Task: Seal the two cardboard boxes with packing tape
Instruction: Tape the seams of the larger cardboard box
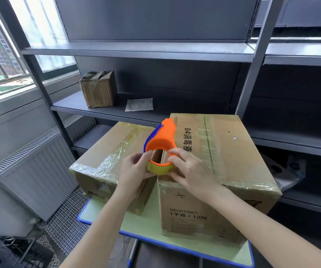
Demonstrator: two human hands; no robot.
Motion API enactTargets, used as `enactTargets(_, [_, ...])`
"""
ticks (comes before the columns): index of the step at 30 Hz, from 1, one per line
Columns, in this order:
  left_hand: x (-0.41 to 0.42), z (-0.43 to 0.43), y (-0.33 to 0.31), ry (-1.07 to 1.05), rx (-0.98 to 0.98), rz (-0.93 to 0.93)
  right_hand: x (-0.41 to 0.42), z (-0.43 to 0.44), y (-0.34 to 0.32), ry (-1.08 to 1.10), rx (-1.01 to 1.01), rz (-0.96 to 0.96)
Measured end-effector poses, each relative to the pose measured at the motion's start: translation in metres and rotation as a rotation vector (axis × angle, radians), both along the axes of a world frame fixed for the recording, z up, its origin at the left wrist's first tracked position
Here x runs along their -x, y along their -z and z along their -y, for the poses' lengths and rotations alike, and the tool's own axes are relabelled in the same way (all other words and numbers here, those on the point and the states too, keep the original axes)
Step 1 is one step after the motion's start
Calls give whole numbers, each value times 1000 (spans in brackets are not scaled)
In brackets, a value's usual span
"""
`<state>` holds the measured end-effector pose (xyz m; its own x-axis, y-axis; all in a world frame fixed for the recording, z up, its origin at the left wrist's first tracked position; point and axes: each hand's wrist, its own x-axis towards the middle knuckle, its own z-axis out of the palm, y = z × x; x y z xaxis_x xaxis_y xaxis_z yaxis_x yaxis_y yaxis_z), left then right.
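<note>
Centre of frame: left hand [134,168] and right hand [187,170], fingers [175,151] clamped on the tape roll [160,169] in its orange dispenser [164,139], above the gap between the smaller box [105,149] and larger box [227,151] on the table [105,216].

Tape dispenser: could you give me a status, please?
Left hand and right hand grip tape dispenser. Held over left box and right box. Nothing blocking.

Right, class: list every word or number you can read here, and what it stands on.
"84消毒", next character half hidden: top of the larger cardboard box.
"100101110421": its front.
"1千克 × 12瓶": its front.
Too blurred: the sheet on the shelf, the smaller cardboard box front.
</note>
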<state>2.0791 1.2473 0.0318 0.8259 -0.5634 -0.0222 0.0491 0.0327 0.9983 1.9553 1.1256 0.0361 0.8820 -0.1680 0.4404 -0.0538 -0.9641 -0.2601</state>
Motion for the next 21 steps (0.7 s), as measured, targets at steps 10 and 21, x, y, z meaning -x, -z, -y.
enactTargets(10, [-67,-17,59,-300,-139,-133,-13,-8,22,-4,142,-322])
enactTargets(21, [-94,-15,87,-262,-1050,400,-18,-11,27,75,298,-472])
